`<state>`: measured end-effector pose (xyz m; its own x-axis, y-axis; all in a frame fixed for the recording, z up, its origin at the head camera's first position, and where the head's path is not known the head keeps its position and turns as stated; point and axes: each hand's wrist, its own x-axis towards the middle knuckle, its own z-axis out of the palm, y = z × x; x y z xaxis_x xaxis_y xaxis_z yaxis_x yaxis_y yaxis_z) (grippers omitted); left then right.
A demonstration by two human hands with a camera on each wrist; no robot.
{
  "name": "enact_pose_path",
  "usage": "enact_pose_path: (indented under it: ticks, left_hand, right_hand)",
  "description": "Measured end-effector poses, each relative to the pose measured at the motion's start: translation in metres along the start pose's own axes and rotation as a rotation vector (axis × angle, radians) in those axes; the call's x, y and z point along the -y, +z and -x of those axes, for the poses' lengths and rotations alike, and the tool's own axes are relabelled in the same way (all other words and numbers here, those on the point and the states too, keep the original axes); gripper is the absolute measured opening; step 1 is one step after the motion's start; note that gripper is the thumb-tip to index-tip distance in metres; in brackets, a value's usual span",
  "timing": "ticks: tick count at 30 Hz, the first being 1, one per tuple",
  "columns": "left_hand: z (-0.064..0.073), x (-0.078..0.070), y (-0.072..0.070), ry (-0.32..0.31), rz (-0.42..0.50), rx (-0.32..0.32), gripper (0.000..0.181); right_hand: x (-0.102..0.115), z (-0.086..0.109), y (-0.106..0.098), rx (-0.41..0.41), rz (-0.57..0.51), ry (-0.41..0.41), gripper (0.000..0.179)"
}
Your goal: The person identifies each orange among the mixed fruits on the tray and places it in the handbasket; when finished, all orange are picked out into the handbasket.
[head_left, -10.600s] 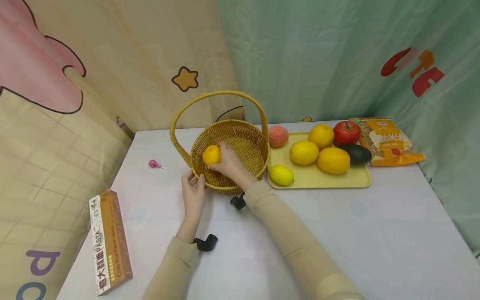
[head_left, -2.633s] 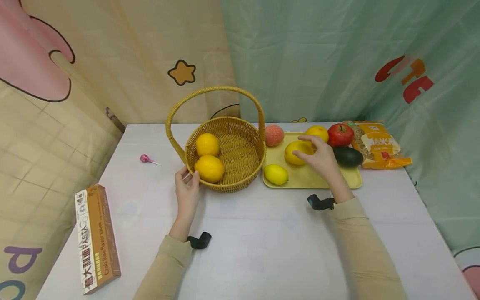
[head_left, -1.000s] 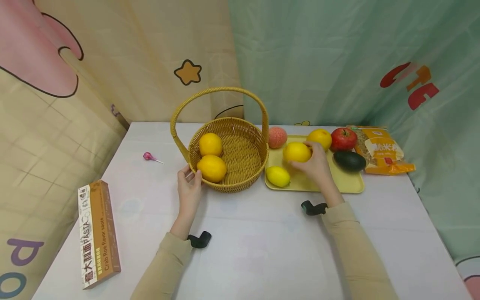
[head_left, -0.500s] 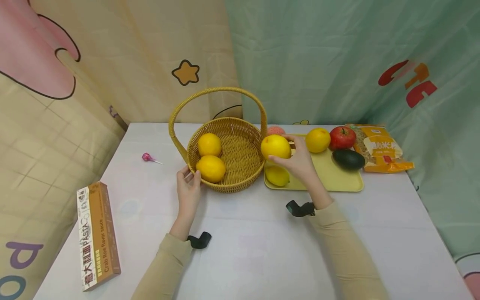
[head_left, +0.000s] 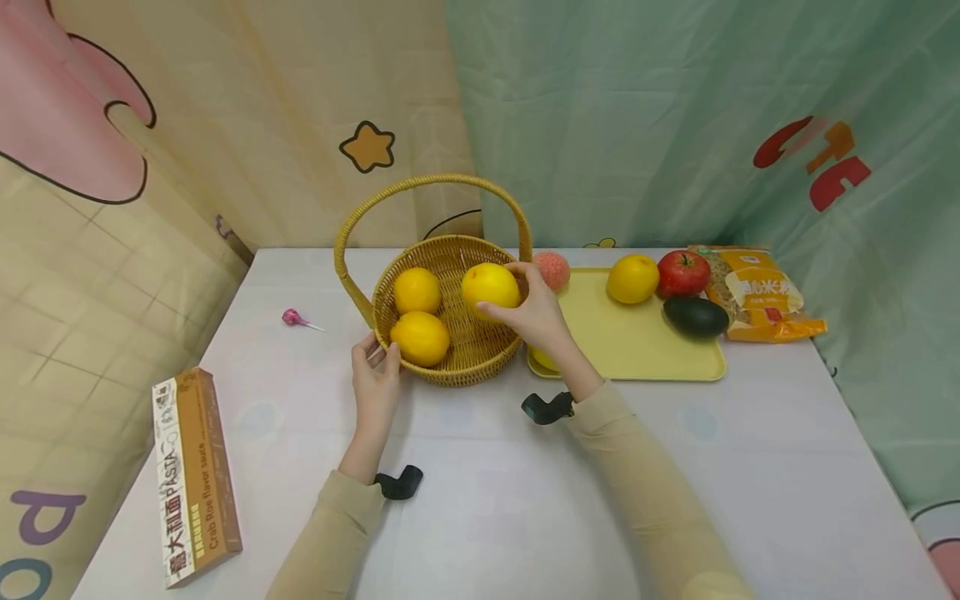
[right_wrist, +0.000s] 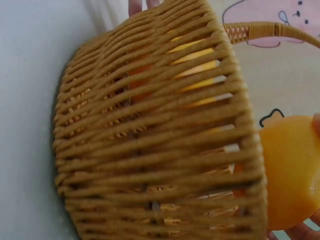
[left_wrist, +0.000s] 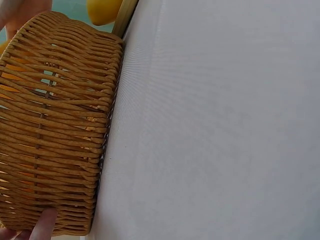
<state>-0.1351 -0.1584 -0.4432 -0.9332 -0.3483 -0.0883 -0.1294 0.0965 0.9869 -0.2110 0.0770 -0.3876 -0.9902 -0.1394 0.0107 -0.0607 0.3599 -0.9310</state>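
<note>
In the head view a wicker basket (head_left: 468, 372) with a tall handle stands at the table's middle back. My left hand (head_left: 377, 385) holds its near-left rim, thumb at the edge; a finger (left_wrist: 44, 225) touches the weave in the left wrist view. My right hand (head_left: 538, 315) grips a yellow oval fruit (head_left: 489, 287) over the basket's right half. The right wrist view shows this fruit (right_wrist: 290, 170) at rim height. Inside, on the left, lie a round orange-yellow fruit (head_left: 417, 291) and an oval one (head_left: 421, 339).
Right of the basket, a yellow tray (head_left: 637, 346) carries a partly hidden lemon (head_left: 543, 360), a yellow round fruit (head_left: 633, 279), a red apple-like fruit (head_left: 682, 273) and a dark green oval (head_left: 695, 317). Around lie a pink ball (head_left: 552, 271), snack bag (head_left: 761, 292), lollipop (head_left: 294, 317) and pasta box (head_left: 197, 475).
My right hand has taken the yellow oval fruit from the tray and carried it left over the basket. Earlier, two fruits came into the basket. The left hand keeps its hold.
</note>
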Motion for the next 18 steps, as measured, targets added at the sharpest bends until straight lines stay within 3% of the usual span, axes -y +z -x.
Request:
enact_pose_path:
  ticks: [9, 18]
  left_hand:
    - [0.0, 0.0, -0.001, -0.008, -0.005, 0.008, 0.053]
    - [0.0, -0.002, 0.002, -0.018, -0.011, -0.013, 0.051]
  right_hand:
    - [-0.003, -0.023, 0.035, 0.028, 0.068, -0.034, 0.078]
    - [-0.004, -0.037, 0.049, 0.075, 0.168, 0.042, 0.076]
